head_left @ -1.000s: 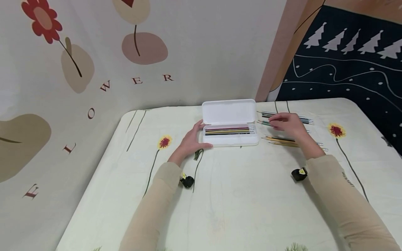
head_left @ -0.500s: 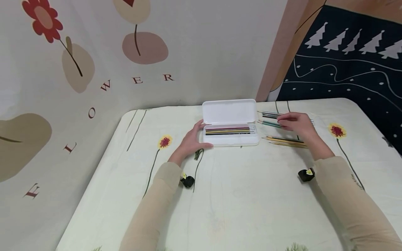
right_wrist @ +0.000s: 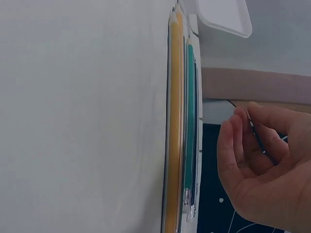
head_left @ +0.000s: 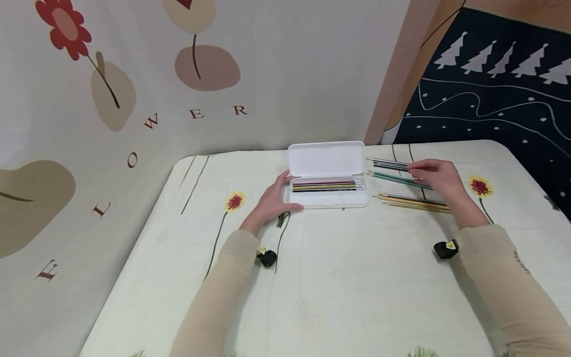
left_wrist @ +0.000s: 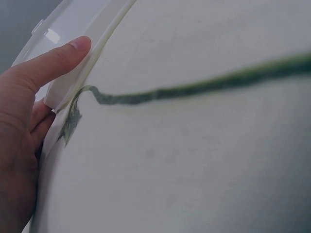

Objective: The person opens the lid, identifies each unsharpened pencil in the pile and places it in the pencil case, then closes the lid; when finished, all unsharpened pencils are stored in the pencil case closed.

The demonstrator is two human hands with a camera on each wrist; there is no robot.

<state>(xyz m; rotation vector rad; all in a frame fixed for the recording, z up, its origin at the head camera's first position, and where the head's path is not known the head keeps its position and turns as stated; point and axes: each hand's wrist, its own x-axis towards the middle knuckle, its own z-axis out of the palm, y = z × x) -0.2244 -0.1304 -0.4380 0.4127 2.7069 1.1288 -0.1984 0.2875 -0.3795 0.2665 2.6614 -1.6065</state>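
A white pencil case point(head_left: 329, 201) stands with its lid point(head_left: 326, 158) raised, and several pencils point(head_left: 323, 186) lie in its rear part. My left hand point(head_left: 273, 200) grips the left end of the case, thumb along the front edge. In the left wrist view, this thumb point(left_wrist: 63, 57) presses the case's side. My right hand point(head_left: 434, 177) hovers over the right ends of dark pencils point(head_left: 387, 164) and green pencils point(head_left: 394, 178). Its fingers are loosely curled, thumb near the index finger, with nothing visible between them in the right wrist view.
Yellow pencils point(head_left: 415, 202) lie to the right of the case, nearer me than the green ones. A pale flower-printed cloth point(head_left: 339, 277) covers the table. A patterned hanging point(head_left: 285, 89) stands behind the table's back edge.
My right hand has moved rightward along the green and dark pencils, uncovering more of them. The pencils' tips keep their places. My left hand and the case stay still.
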